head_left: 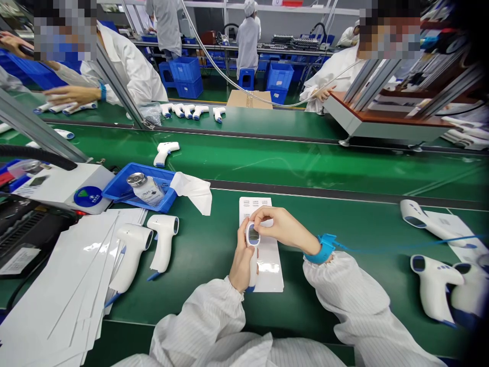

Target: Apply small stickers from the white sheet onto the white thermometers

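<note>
My left hand (241, 265) is wrapped around the handle of a white infrared thermometer (252, 265), held upright with its small display toward me. The fingers of my right hand (280, 224) are pinched together at the display's upper right edge; whatever lies between them is too small to make out. Beneath both hands lies a white label sheet (272, 278) with small printed marks along its far end. A blue wrist strap (323, 248) with a cord circles my right wrist.
Two thermometers (164, 242) stand left, beside stacked white sheets (57, 285). A blue tray (130, 171) holds a metal-capped bottle (147, 188); a white cloth (194, 191) hangs over its rim. More thermometers (435, 285) lie right. Beyond the green conveyor (267, 158), co-workers (130, 61) work.
</note>
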A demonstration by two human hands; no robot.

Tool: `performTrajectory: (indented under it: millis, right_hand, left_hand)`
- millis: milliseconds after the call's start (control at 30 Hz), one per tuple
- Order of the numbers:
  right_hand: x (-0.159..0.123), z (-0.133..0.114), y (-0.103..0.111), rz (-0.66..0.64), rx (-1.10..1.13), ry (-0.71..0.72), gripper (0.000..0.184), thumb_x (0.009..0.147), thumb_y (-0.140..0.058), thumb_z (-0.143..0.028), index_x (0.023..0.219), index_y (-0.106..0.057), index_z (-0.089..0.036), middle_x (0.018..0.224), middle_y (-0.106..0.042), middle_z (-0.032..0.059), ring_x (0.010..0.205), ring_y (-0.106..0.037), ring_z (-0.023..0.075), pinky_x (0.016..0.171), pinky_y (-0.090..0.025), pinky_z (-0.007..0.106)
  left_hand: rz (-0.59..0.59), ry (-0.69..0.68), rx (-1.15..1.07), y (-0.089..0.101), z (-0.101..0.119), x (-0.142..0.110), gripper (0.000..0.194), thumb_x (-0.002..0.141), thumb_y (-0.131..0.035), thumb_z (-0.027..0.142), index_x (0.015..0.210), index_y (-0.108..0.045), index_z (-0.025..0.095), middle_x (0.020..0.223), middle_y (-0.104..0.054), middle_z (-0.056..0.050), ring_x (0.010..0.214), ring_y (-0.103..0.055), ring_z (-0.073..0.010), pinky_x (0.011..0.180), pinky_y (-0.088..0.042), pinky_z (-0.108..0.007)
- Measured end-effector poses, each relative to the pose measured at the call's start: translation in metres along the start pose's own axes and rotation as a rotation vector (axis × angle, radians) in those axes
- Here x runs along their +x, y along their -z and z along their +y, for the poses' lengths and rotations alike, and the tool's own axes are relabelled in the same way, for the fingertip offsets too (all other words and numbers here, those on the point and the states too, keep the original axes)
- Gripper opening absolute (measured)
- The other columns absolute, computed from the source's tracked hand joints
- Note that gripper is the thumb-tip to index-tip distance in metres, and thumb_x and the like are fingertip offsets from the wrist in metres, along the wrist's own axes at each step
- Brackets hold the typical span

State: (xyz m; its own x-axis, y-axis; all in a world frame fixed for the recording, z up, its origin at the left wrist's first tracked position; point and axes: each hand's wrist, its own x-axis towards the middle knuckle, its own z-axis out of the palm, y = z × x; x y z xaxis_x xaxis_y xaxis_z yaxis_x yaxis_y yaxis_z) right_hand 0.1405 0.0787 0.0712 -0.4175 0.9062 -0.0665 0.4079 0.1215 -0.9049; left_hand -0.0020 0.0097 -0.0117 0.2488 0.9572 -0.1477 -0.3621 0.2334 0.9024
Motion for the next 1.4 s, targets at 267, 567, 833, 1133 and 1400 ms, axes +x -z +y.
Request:
performTrajectory:
  millis: [267,567,833,1133,1400]
  right_hand:
    - [0.0000,0.0009,-0.0003,0.001,-0.001,0.005,0.010,0.072,-0.056,-0.011,0.069,-0.060,-0.020,0.095,-0.071,0.0023,0.091,-0.065,0.0174,0.085,-0.049,0.032]
    - [0.0014,0.0041,-0.0008,0.003,0.001,0.010,0.010,0.072,-0.056,-0.011,0.070,-0.060,-0.020,0.095,-0.071,0.0020,0.091,-0.065,0.0168,0.085,-0.050,0.031]
    - [0.0025,0.0028,-0.0027,0.019,-0.001,-0.021,0.010,0.069,-0.056,-0.011,0.069,-0.061,-0.020,0.095,-0.071,0.0033,0.092,-0.066,0.0179,0.085,-0.052,0.032]
    - [0.0026,0.0040,-0.0051,0.036,-0.009,-0.045,0.010,0.068,-0.056,-0.011,0.068,-0.060,-0.020,0.093,-0.071,0.0031,0.092,-0.067,0.0190,0.084,-0.053,0.032]
    - [0.0035,0.0044,-0.0055,0.038,-0.021,-0.059,0.009,0.067,-0.056,-0.011,0.067,-0.059,-0.020,0.094,-0.071,0.0031,0.091,-0.067,0.0188,0.083,-0.053,0.031]
  left_hand:
    - [0.015,0.012,0.081,0.0004,0.0002,-0.0004,0.070,0.090,-0.045,0.044,0.151,-0.016,0.027,0.075,-0.055,0.002,0.043,-0.039,-0.0076,0.040,-0.041,-0.020]
    - [0.086,0.112,0.144,-0.0029,0.0023,0.0017,0.059,0.095,-0.037,0.033,0.151,-0.017,0.032,0.070,-0.044,0.003,0.049,-0.039,-0.0105,0.037,-0.042,-0.019]
    - [0.093,0.087,0.142,-0.0043,0.0048,0.0015,0.064,0.092,-0.040,0.033,0.151,-0.017,0.028,0.073,-0.053,0.003,0.046,-0.040,-0.0099,0.040,-0.041,-0.020]
    - [0.094,0.051,0.135,-0.0041,0.0043,0.0021,0.064,0.089,-0.044,0.037,0.149,-0.024,0.027,0.098,-0.062,-0.005,0.059,-0.054,-0.0125,0.052,-0.049,-0.024]
    - [0.109,0.062,0.126,-0.0043,0.0041,0.0021,0.063,0.089,-0.044,0.037,0.149,-0.026,0.027,0.097,-0.063,-0.005,0.062,-0.057,-0.0139,0.054,-0.050,-0.025]
